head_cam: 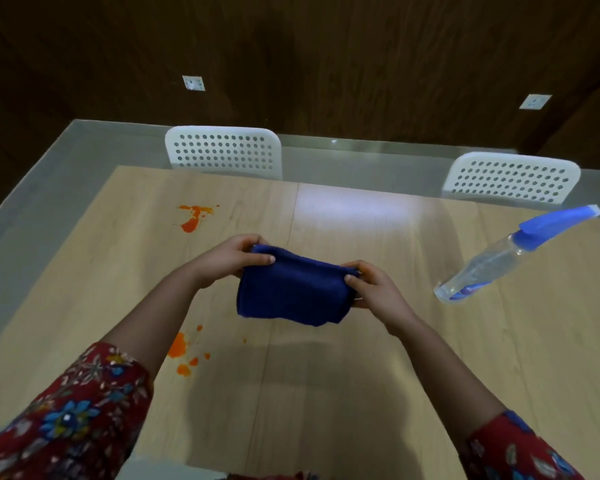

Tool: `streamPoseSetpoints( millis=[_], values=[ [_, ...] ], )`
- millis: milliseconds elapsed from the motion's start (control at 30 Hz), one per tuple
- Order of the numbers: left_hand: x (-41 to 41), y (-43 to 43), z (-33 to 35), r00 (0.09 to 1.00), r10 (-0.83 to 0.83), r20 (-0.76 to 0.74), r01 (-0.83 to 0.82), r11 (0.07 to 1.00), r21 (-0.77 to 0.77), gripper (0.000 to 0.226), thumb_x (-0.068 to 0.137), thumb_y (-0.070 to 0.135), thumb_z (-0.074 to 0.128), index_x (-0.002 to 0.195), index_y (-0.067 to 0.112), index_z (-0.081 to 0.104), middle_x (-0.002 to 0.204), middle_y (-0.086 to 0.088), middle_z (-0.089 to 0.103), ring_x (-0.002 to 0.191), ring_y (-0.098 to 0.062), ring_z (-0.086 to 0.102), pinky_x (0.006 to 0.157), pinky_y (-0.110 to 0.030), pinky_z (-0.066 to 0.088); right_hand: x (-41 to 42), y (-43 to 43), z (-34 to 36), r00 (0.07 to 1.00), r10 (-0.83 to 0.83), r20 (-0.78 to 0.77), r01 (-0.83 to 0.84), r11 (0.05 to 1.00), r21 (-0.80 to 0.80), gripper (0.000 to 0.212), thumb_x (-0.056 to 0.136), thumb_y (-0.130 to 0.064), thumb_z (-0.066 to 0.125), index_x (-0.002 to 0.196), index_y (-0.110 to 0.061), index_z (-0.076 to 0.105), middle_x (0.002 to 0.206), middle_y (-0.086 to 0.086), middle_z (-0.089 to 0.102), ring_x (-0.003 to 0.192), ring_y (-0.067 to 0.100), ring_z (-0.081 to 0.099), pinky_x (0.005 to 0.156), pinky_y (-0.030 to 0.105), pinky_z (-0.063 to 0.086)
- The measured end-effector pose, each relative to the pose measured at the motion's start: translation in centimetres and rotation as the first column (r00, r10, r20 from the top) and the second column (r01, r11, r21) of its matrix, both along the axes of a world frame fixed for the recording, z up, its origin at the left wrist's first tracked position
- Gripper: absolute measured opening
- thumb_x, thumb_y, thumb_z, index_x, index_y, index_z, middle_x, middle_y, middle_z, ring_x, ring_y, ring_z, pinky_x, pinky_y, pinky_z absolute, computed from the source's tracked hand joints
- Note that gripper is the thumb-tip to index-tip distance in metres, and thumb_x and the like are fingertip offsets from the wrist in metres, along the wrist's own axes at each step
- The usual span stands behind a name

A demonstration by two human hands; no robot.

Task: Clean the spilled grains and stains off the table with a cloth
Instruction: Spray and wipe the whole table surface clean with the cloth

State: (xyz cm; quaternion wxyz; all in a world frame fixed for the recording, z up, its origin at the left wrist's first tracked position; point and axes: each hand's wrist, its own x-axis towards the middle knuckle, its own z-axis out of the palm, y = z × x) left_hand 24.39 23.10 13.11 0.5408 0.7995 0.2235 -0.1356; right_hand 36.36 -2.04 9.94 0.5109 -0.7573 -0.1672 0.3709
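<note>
A folded dark blue cloth (291, 289) hangs between my two hands above the middle of the wooden table (361, 393). My left hand (229, 259) pinches its upper left corner. My right hand (374, 289) grips its right edge, thumb on top. An orange stain (194, 216) lies on the table beyond my left hand. A second cluster of orange splashes (182, 351) lies nearer, beside my left forearm. No grains are visible.
A clear spray bottle with a blue trigger head (506, 258) stands at the right of the table. Two white perforated chairs (224, 152) (511, 178) stand along the far edge. A dark wood wall rises behind them.
</note>
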Motion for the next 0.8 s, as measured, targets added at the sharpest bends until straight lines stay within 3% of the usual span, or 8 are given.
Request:
streamPoseSetpoints(
  millis=[133,233,333,400,467,633,733,800],
  values=[
    [5.8,3.7,1.1,0.982,0.113,0.155,-0.131,0.985,0.114,0.025,0.089,0.031,0.066,0.113,0.024,0.06,0.108,0.003,0.063,0.103,-0.019,0.059,0.076,-0.028,0.043,0.0,4.6,-1.7,0.903,-0.131,-0.41,0.209,0.966,0.152,0.026,0.103,-0.004,0.033,0.121,-0.006,0.053,0.108,0.013,0.066,0.09,0.023,0.069,0.074,0.03,0.059],
    [10.9,4.6,0.2,0.958,-0.005,0.288,-0.11,0.918,0.381,0.053,0.086,0.04,0.067,0.134,0.041,0.044,0.128,0.012,0.053,0.123,-0.012,0.045,0.1,-0.035,0.037,0.4,7.1,-3.6,0.823,-0.237,-0.516,0.319,0.945,0.074,0.027,0.101,-0.002,0.033,0.114,-0.012,0.054,0.101,0.009,0.066,0.091,0.026,0.068,0.084,0.036,0.057],
    [13.3,3.3,-4.1,0.955,-0.077,0.288,-0.137,0.743,0.655,0.064,0.092,0.041,0.058,0.148,0.034,0.028,0.153,0.007,0.033,0.14,-0.016,0.027,0.114,-0.04,0.019,2.4,7.3,-7.1,0.944,-0.329,-0.019,0.325,0.938,-0.121,0.027,0.101,-0.01,0.04,0.123,-0.013,0.055,0.105,0.006,0.067,0.095,0.025,0.065,0.086,0.037,0.052],
    [13.7,2.5,-8.4,0.981,-0.128,0.144,-0.021,0.672,0.74,0.061,0.099,0.041,0.044,0.153,0.028,0.018,0.161,0.004,0.016,0.147,-0.019,0.015,0.118,-0.04,0.013,5.0,7.4,-9.1,0.894,-0.262,0.364,0.342,0.923,-0.176,0.026,0.101,-0.016,0.043,0.123,-0.016,0.057,0.117,0.004,0.065,0.107,0.019,0.059,0.093,0.033,0.048],
    [12.9,1.7,-12.1,0.99,-0.139,-0.001,0.09,0.637,0.766,0.061,0.102,0.045,0.03,0.155,0.028,0.005,0.163,0.005,-0.002,0.15,-0.016,-0.001,0.12,-0.04,0.003,7.4,8.0,-10.1,0.786,-0.177,0.592,0.371,0.902,-0.222,0.029,0.101,-0.018,0.042,0.126,-0.016,0.056,0.125,0.003,0.059,0.117,0.019,0.05,0.099,0.032,0.042],
    [11.9,1.4,-15.9,0.989,-0.143,-0.019,0.104,0.617,0.78,0.068,0.092,0.06,0.003,0.154,0.033,-0.004,0.159,0.012,-0.017,0.148,-0.01,-0.011,0.118,-0.04,-0.01,10.8,10.7,-12.8,0.694,0.082,0.715,0.333,0.844,-0.42,0.047,0.101,-0.027,0.038,0.146,-0.016,0.038,0.154,0.004,0.032,0.143,0.022,0.025,0.118,0.038,0.019],
    [10.8,1.6,-15.2,0.973,-0.168,0.155,-0.026,0.594,0.804,0.057,0.097,0.043,0.026,0.153,0.027,0.025,0.162,0.008,0.012,0.149,-0.01,0.01,0.12,-0.042,0.007,10.8,10.8,-13.8,0.679,0.123,0.724,0.343,0.819,-0.461,0.05,0.101,-0.032,0.032,0.15,-0.02,0.031,0.159,0.001,0.023,0.147,0.02,0.016,0.119,0.039,0.011],
    [8.6,2.1,-14.5,0.955,-0.047,0.293,-0.208,0.597,0.775,0.052,0.089,0.018,0.048,0.14,0.021,0.048,0.153,0.001,0.039,0.139,-0.017,0.035,0.113,-0.04,0.026,10.8,10.7,-14.0,0.671,0.123,0.731,0.348,0.819,-0.457,0.05,0.101,-0.033,0.031,0.15,-0.02,0.031,0.159,0.001,0.024,0.147,0.02,0.016,0.12,0.04,0.011]
  ],
)
